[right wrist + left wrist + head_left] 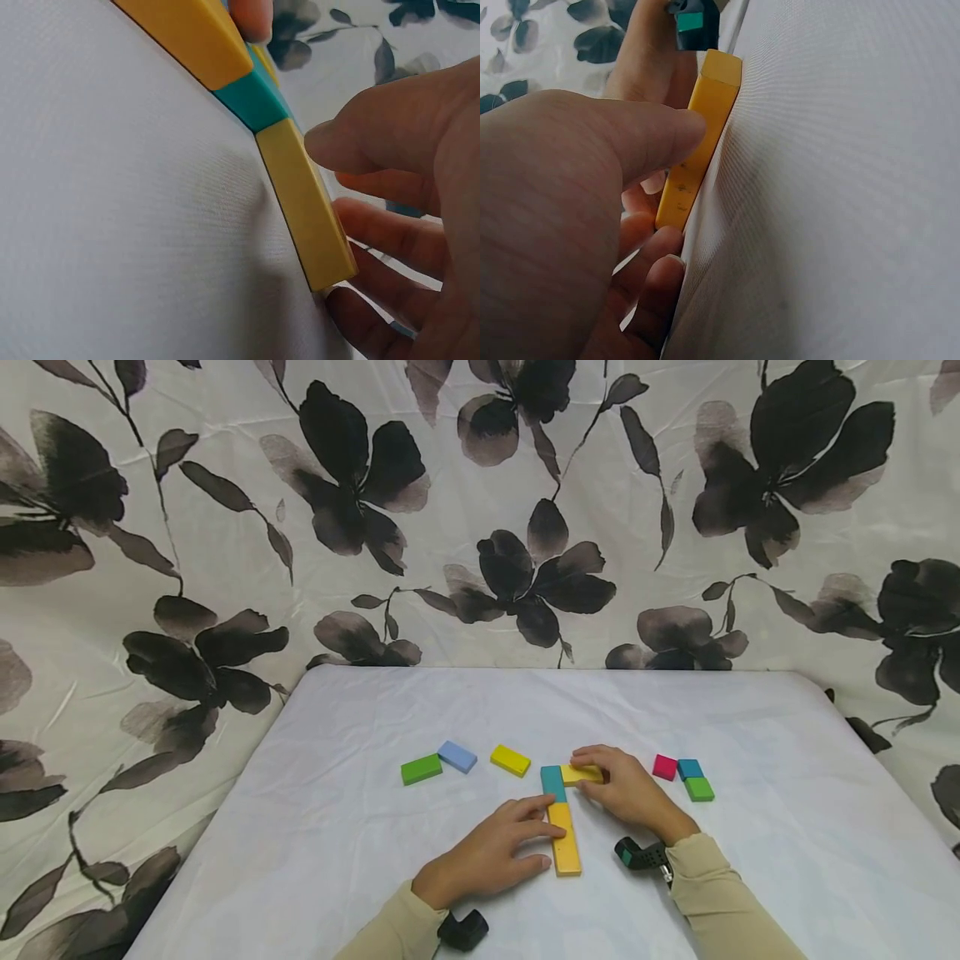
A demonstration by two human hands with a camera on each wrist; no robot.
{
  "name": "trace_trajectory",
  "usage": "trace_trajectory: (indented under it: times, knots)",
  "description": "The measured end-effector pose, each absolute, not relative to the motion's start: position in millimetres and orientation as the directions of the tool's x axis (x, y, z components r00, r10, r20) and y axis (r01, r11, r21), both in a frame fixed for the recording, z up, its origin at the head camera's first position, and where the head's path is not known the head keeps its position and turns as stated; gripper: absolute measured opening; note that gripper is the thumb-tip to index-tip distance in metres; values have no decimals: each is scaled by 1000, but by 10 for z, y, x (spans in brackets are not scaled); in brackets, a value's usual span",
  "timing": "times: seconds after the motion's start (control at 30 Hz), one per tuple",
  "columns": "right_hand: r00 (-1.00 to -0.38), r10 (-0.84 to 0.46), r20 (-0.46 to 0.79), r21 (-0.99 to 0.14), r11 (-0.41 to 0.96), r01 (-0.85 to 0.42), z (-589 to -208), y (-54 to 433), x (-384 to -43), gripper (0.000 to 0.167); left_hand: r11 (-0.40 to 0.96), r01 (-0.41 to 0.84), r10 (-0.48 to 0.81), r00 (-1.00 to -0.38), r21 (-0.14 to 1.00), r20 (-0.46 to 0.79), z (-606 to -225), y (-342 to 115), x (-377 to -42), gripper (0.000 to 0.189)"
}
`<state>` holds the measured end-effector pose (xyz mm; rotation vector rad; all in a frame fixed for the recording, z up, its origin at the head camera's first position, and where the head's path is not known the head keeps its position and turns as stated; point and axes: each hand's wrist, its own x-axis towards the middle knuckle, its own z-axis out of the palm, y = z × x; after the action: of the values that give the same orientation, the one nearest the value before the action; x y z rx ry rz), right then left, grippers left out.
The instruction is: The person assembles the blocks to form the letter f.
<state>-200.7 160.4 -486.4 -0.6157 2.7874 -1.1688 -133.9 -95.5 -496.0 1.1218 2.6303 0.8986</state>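
Observation:
My left hand [498,847] reaches over a long orange block [566,847] lying flat on the cloth, its fingers fairly straight. One fingertip rests near the seam with the teal block [553,783], another on the orange block's top. The left wrist view shows its thumb against the orange block [697,150]. My right hand [626,789] pinches a yellow block [577,774] between thumb and fingers. That yellow block [304,206] meets the teal block [255,97] at its upper end, forming a corner with the orange piece [191,37].
Left of the corner lie a green block [422,769], a light blue block [457,757] and another yellow block [511,760]. Right of the right hand sit a red block [664,767], a blue block [690,768] and a smaller green block [700,789]. White cloth [300,827] covers the table.

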Motion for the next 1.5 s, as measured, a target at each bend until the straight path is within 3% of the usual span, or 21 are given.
trace_trajectory:
  times: [0.37,0.6,1.5]
  knots:
    - [-913,-373,167,-661,644,-385,-4847,1596,-1838,38,536,628,703,-702,564,112,-4981,-949,-1333,37]
    - [-863,-451,229,-604,629,-489,-4852,1595,-1723,48,533,649,710,-692,543,129,-4970,-951,-1329,38]
    - [-813,-542,213,-537,630,-561,-4898,1594,-1619,44,531,630,702,-702,567,123,-4952,-961,-1345,36]
